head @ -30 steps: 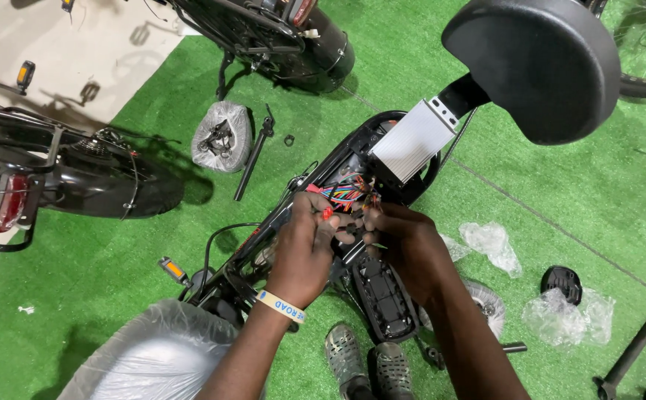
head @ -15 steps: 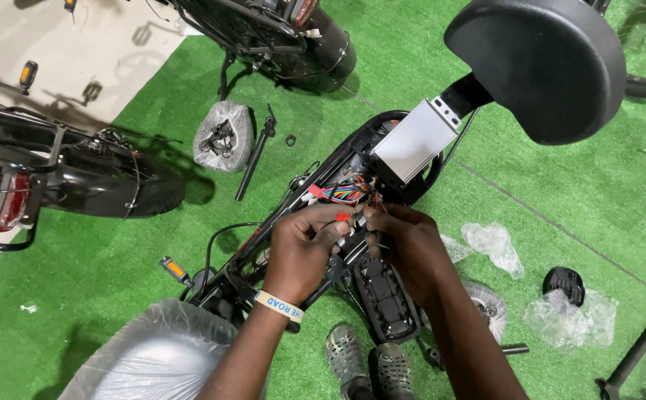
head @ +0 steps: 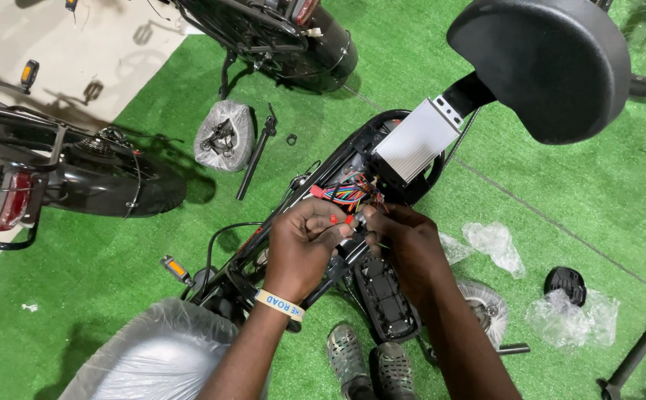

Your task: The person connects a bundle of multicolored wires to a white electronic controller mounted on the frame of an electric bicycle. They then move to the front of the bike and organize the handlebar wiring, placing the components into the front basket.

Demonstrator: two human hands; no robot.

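Red wire connectors [head: 340, 220] at frame centre, pinched between left hand [head: 304, 248] and right hand [head: 406, 248] below the silver finned controller box [head: 416, 141]: best lined up squarely, pressed gently.

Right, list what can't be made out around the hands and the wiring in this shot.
Head view only:
- How the connectors join: the left hand and right hand cover them.
- Where the coloured wires lead: they vanish under the silver box.
- Contents of the wrapped bundle: too small under the plastic.
- The black saddle: its top is cut off by the frame edge.
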